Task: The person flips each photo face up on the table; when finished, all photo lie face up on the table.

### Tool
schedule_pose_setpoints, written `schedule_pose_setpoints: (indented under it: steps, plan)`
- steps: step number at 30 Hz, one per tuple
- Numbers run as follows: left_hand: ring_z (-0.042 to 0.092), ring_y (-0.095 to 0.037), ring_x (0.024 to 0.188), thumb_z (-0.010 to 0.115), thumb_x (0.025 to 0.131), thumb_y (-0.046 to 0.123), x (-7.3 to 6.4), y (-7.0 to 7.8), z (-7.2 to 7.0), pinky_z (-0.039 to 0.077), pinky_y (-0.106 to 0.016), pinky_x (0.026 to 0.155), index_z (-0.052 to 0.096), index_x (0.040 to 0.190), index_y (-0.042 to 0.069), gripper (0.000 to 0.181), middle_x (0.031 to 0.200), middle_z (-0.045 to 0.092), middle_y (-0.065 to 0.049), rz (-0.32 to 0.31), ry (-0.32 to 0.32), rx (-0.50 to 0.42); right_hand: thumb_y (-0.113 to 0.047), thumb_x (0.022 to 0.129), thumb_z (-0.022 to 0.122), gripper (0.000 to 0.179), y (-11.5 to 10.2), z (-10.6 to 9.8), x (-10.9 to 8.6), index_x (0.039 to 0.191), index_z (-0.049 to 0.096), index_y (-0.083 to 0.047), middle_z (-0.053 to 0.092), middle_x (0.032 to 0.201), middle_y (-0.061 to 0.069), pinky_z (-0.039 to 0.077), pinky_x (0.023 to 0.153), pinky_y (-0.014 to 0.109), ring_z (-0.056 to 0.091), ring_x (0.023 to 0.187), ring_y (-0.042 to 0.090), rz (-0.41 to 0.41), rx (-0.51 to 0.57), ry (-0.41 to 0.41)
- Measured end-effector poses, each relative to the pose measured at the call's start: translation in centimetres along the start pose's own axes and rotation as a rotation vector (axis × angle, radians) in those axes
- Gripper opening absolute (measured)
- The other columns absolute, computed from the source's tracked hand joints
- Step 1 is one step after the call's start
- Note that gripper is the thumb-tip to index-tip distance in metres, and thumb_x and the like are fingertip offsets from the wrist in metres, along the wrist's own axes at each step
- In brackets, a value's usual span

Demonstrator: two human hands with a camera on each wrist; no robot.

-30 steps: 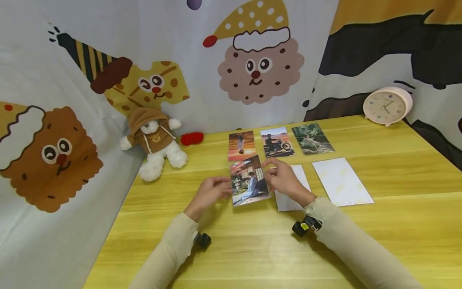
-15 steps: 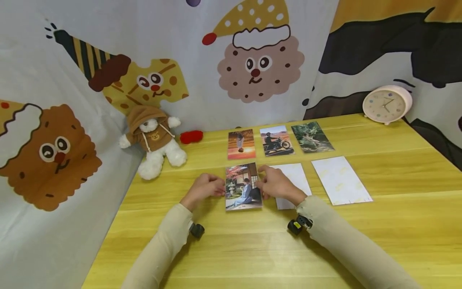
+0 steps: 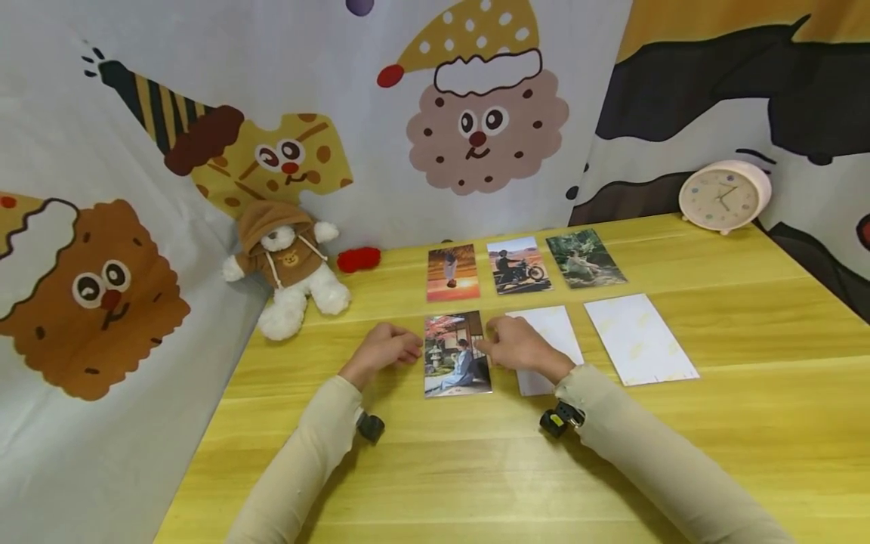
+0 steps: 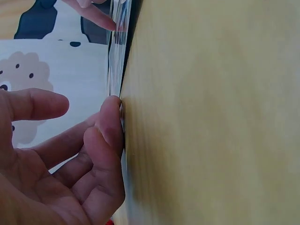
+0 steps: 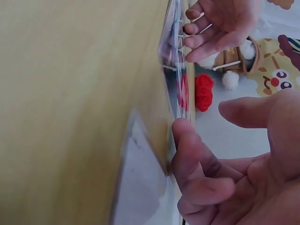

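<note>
A photo card (image 3: 458,353) of a person in blue by a garden lies face up on the table, upright toward the far side. My left hand (image 3: 383,351) is at its left edge, loosely bent fingers near or touching it. At the right edge my right hand (image 3: 519,346) rests a fingertip against the card. In both wrist views the thumbs stand apart from the fingers, pinching nothing. Partly under my right hand lies a white card (image 3: 553,336), and beside it another white card (image 3: 641,338). Behind are a sunset photo (image 3: 452,273), a motorcycle photo (image 3: 519,264) and a forest photo (image 3: 586,258).
A white teddy bear (image 3: 292,261) in a brown hoodie sits at the back left. Next to it lies a small red object (image 3: 359,259). A pink alarm clock (image 3: 724,198) stands at the back right of the wooden table (image 3: 462,468), before a cartoon-printed curtain (image 3: 381,166).
The garden photo came down from a tilted, raised position over the sunset photo's lower edge and now lies flat and straight in the front row. Both hands moved slightly left with it, then loosened.
</note>
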State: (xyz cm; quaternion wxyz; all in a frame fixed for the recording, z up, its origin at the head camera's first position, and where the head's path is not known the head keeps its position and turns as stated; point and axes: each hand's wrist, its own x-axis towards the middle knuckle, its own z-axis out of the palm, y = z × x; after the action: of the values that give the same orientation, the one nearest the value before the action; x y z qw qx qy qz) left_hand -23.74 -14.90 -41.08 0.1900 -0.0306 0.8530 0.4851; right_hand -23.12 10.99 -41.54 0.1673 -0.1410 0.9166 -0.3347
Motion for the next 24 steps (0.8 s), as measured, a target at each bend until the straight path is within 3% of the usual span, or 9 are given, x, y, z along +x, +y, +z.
schedule_pose_setpoints:
  steps: [8,12,15,17,20,24]
  plan:
    - [0.071,-0.014,0.079,0.058,0.099,0.022,0.0,0.1,0.2,0.054,-0.023,0.068,0.072,0.114,0.000,0.031,0.098,0.076,-0.012,0.017,0.006,0.006,-0.033,0.103,0.056,0.058,-0.1,-0.8,-0.6,0.147,0.045,0.003,0.073,0.074,0.003,0.057,0.068,0.032,0.068,0.061,0.016,-0.011,0.018,0.009]
    - [0.069,-0.018,0.082,0.057,0.100,0.025,-0.3,0.6,0.2,0.054,-0.027,0.067,0.071,0.115,0.000,0.033,0.100,0.074,-0.015,0.058,0.025,-0.018,-0.031,0.103,0.056,0.053,0.4,-2.0,-1.3,0.144,0.050,0.002,0.074,0.080,0.007,0.053,0.060,0.031,0.068,0.062,0.017,-0.040,0.036,0.013]
    - [0.070,-0.023,0.091,0.055,0.103,0.028,-0.6,1.5,0.5,0.058,-0.033,0.075,0.069,0.121,0.001,0.035,0.108,0.073,-0.018,0.104,0.017,-0.058,-0.031,0.103,0.056,0.048,1.2,-3.2,-1.8,0.140,0.054,0.000,0.073,0.085,0.011,0.049,0.054,0.031,0.066,0.061,0.019,-0.050,0.043,0.040]
    - [0.071,-0.028,0.101,0.054,0.104,0.027,-0.7,2.4,0.9,0.059,-0.039,0.086,0.065,0.128,0.001,0.037,0.117,0.071,-0.020,0.146,-0.023,-0.097,-0.031,0.103,0.056,0.046,1.9,-4.1,-2.2,0.138,0.056,-0.001,0.072,0.089,0.012,0.048,0.055,0.031,0.065,0.062,0.020,-0.044,0.039,0.061]
    - [0.066,-0.034,0.118,0.051,0.105,0.023,-0.8,3.8,2.0,0.054,-0.045,0.102,0.056,0.137,-0.003,0.041,0.130,0.065,-0.024,0.192,-0.140,-0.171,-0.033,0.103,0.055,0.046,3.0,-5.3,-3.1,0.137,0.057,-0.003,0.071,0.098,0.014,0.048,0.058,0.031,0.066,0.067,0.020,-0.021,0.039,0.073]
    - [0.057,-0.039,0.132,0.050,0.105,0.019,-0.9,5.1,3.8,0.046,-0.049,0.113,0.046,0.144,-0.007,0.046,0.143,0.055,-0.027,0.214,-0.297,-0.241,-0.034,0.103,0.054,0.046,4.4,-6.9,-4.3,0.137,0.057,-0.003,0.069,0.111,0.018,0.050,0.063,0.031,0.067,0.074,0.021,0.005,0.015,0.083]
